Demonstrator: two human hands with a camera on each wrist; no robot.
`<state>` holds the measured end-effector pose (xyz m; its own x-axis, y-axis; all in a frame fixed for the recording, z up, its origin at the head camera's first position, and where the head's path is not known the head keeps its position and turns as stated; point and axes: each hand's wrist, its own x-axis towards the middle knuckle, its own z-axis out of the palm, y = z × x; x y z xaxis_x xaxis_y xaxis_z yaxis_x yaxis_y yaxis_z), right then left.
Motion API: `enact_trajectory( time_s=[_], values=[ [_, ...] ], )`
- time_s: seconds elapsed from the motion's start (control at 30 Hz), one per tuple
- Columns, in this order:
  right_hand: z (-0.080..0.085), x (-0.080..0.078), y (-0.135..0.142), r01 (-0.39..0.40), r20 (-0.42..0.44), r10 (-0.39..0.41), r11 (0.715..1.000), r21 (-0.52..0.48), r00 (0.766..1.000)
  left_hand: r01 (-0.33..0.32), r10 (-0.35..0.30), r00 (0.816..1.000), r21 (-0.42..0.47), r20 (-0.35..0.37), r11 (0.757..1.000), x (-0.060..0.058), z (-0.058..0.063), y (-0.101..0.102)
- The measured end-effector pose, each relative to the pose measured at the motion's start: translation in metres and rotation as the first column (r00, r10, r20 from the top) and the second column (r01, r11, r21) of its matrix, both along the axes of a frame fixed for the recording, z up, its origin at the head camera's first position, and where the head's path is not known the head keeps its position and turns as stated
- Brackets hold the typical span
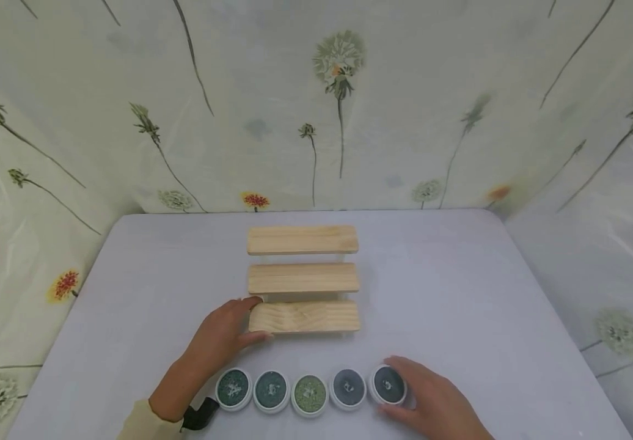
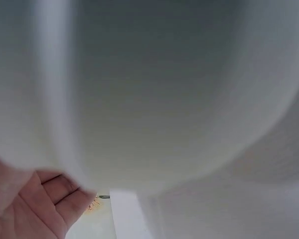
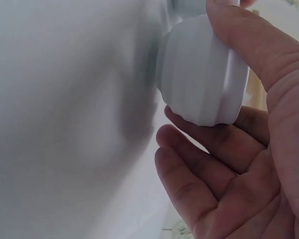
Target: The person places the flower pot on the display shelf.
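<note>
The right grip [image 1: 439, 398] is clamped on the end jar [image 1: 389, 385], thumb and fingers either side of its fluted white wall; the jar is nearer the person than the front board [image 1: 311, 317], just past that board's right end. The left grip [image 1: 227, 330] pinches the board's left end. The jar is likely light, rigid and smooth, best held by its fluting.

left-arm sleeve [image 1: 148, 423]: pale cream, plain | left-wrist fitting [image 1: 201, 414]: black, rounded edge
</note>
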<state>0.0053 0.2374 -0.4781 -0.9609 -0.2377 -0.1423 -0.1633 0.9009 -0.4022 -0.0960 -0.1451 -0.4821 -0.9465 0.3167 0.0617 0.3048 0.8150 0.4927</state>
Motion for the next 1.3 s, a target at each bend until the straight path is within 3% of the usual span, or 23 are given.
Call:
enact_trajectory(
  time_s=[0.13, 0.7, 1.3],
  values=[
    [0.005, -0.004, 0.004, -0.023, -0.072, 0.023, 1.0, -0.001, 0.997, -0.012, 0.012, 1.0, 0.007, 0.014, 1.0, -0.001, -0.002, 0.0],
    [0.05, -0.048, 0.008, 0.006, -0.041, -0.009, 0.997, -0.071, 0.999, -0.029, 0.028, 0.999, 0.038, 0.046, 0.999, -0.002, -0.003, -0.001],
    [0.092, -0.107, 0.0, -0.14, -0.185, 0.118, 0.984, -0.108, 0.976, 0.003, -0.003, 1.0, 0.04, 0.001, 0.999, -0.003, -0.005, -0.002]
  ],
)
